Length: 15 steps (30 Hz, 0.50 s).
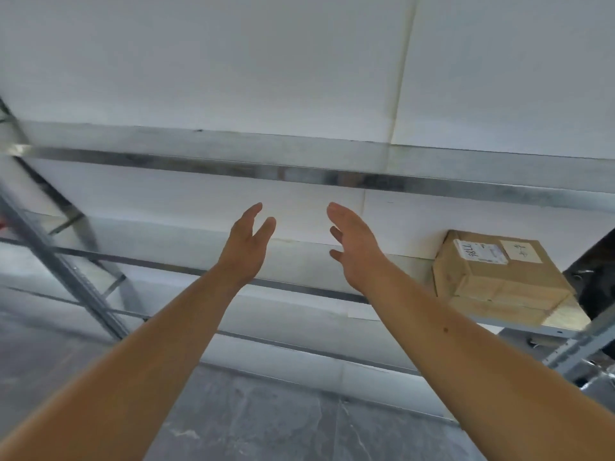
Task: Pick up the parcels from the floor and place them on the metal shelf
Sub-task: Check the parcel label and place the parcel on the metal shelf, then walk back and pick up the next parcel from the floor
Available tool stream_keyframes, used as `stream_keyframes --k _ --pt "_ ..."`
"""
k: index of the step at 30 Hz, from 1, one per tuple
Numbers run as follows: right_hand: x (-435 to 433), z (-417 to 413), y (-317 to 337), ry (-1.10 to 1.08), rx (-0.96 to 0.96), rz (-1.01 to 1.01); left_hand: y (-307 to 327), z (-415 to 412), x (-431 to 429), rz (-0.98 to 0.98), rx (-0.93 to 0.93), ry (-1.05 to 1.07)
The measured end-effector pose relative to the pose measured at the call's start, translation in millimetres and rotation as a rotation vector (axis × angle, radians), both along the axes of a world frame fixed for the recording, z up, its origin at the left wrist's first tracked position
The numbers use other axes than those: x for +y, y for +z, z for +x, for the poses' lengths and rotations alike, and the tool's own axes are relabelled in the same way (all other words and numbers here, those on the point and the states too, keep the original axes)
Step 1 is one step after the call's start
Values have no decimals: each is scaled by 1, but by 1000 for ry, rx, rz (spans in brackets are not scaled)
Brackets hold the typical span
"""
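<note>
A brown cardboard parcel (499,277) with white labels lies on the middle level of the metal shelf (299,174), at the right. My left hand (248,244) and my right hand (356,246) are stretched out in front of the shelf, palms facing each other, fingers apart, holding nothing. Both hands hover left of the parcel, apart from it. No parcel on the floor is in view.
A white wall (233,61) stands behind the shelf. Metal uprights and braces (60,261) rise at the left, another upright (579,347) at the right. A dark object (599,271) sits right of the parcel. Grey tiled floor (266,417) lies below.
</note>
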State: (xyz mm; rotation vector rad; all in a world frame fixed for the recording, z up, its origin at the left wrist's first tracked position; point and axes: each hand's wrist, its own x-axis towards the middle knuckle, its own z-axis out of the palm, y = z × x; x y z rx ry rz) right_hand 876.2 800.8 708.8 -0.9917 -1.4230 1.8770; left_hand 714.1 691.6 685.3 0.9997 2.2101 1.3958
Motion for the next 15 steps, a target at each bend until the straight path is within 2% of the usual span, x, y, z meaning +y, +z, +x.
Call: stream_keyframes --k 11,15 --pt "-144 -188 0 321 48 24 14 -148 -179 -38 -3 294" --pt "-192 -247 0 442 62 32 18 -186 -241 4 -18 399"
